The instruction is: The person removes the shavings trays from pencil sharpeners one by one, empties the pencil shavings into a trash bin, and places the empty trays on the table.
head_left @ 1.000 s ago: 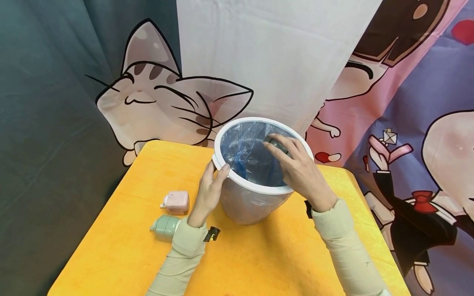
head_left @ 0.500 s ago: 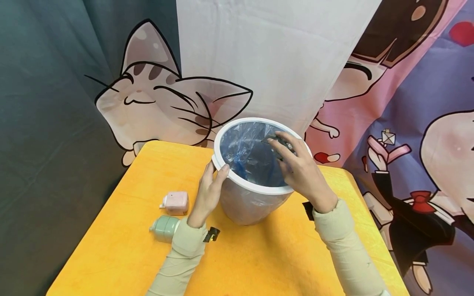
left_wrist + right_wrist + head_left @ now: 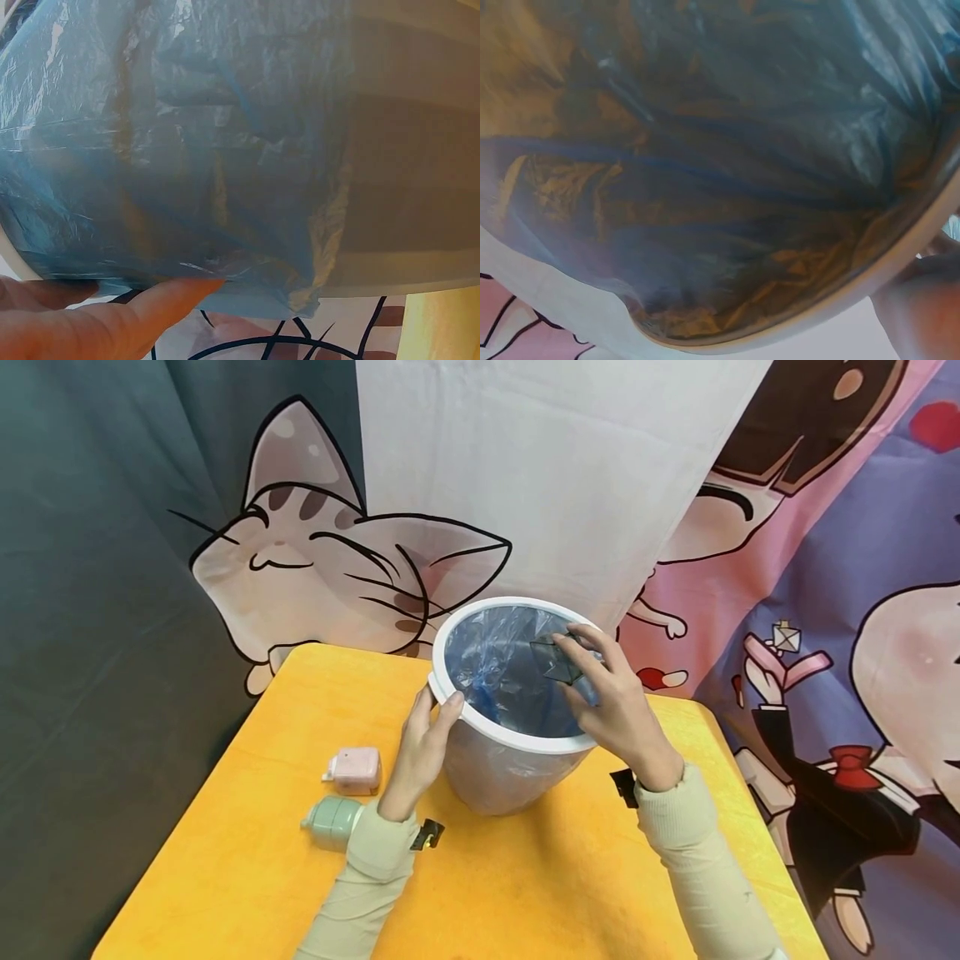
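A white-rimmed trash bin [image 3: 517, 742] with a blue plastic liner [image 3: 495, 668] stands on the yellow table. My left hand [image 3: 422, 747] grips its rim at the left, thumb on top. In the left wrist view, the fingers [image 3: 112, 322] lie along the bin's outer wall. My right hand [image 3: 618, 710] reaches over the right side of the rim, fingers curled round a dark greenish, see-through boxy object [image 3: 551, 658] inside the mouth. The fingers partly cover that object. The right wrist view shows the liner [image 3: 727, 187] and rim, with a blurred bit of hand at the right edge.
Left of the bin, a pink square bottle [image 3: 357, 771] and a green bottle [image 3: 332, 822] lie on their sides on the yellow tablecloth [image 3: 247, 827]. The left sleeve [image 3: 375, 860] partly covers the green one. A printed cartoon curtain [image 3: 540, 477] hangs behind the table.
The right hand's fingers have spread and shifted slightly right, and more of the dark object shows to their left. The left hand and bin have stayed in place.
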The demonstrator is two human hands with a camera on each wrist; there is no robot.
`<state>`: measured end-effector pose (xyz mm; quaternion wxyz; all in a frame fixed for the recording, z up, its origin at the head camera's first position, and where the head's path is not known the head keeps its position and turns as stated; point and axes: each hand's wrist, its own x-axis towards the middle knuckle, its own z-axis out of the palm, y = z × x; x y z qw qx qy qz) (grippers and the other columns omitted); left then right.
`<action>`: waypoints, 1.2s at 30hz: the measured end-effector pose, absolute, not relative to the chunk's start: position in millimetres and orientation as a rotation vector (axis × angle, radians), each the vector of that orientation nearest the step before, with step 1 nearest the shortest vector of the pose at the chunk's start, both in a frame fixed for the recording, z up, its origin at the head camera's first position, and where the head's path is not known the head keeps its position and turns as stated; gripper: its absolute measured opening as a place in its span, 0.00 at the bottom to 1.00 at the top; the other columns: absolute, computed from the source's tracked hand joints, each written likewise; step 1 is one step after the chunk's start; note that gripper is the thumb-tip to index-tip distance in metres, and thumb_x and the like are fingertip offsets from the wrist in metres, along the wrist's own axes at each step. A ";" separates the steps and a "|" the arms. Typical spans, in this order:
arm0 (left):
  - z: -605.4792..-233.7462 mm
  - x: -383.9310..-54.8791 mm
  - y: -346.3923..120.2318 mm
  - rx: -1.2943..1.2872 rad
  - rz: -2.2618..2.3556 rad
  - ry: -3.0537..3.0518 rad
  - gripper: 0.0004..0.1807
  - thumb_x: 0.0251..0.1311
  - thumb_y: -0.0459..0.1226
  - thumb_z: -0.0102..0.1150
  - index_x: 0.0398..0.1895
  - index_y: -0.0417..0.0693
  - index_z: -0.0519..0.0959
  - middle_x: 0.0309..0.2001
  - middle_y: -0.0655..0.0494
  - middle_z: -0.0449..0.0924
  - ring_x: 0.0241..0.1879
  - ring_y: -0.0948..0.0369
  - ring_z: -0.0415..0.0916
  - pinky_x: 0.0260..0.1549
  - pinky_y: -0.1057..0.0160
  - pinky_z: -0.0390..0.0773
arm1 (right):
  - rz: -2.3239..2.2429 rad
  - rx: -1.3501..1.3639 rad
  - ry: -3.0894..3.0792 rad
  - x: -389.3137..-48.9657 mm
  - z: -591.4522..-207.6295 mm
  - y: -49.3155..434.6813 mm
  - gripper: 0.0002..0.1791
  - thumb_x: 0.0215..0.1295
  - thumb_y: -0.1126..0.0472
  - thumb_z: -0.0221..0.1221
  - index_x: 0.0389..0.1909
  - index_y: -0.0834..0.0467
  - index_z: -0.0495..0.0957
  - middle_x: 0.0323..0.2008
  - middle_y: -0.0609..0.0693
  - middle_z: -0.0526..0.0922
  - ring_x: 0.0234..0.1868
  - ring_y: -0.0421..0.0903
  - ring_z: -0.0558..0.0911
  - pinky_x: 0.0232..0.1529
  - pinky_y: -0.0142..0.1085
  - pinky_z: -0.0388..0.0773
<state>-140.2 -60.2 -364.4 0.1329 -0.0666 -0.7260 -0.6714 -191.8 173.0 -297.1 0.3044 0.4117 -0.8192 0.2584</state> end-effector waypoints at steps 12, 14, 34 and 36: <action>-388.5 -156.8 -62.6 -0.225 -1.946 -2.089 0.32 0.65 0.49 0.47 0.69 0.49 0.55 0.67 0.49 0.57 0.66 0.61 0.53 0.65 0.55 0.50 | 1.019 0.932 -2.222 -185.4 -297.7 171.8 0.37 0.42 0.72 0.70 0.58 0.56 0.72 0.58 0.51 0.70 0.51 0.46 0.75 0.38 0.33 0.79; -394.5 -160.3 -62.7 -0.228 -1.939 -2.080 0.33 0.64 0.51 0.47 0.69 0.50 0.56 0.67 0.51 0.58 0.66 0.64 0.53 0.65 0.56 0.50 | 1.065 0.895 -2.243 -180.1 -293.3 169.2 0.36 0.42 0.72 0.69 0.58 0.58 0.72 0.57 0.53 0.71 0.51 0.48 0.75 0.37 0.35 0.79; -394.4 -160.2 -62.9 -0.234 -1.933 -2.079 0.32 0.64 0.51 0.47 0.69 0.53 0.55 0.68 0.52 0.57 0.66 0.64 0.52 0.66 0.56 0.50 | 1.674 0.724 -2.383 -181.3 -296.7 181.6 0.34 0.49 0.65 0.68 0.60 0.49 0.71 0.58 0.55 0.70 0.52 0.50 0.77 0.44 0.34 0.78; -388.5 -156.5 -62.9 -0.233 -1.940 -2.084 0.32 0.65 0.49 0.47 0.69 0.51 0.55 0.68 0.50 0.56 0.66 0.62 0.52 0.66 0.54 0.49 | 1.712 0.686 -2.395 -181.2 -297.2 183.5 0.33 0.50 0.63 0.68 0.60 0.48 0.71 0.58 0.54 0.71 0.53 0.49 0.77 0.46 0.36 0.77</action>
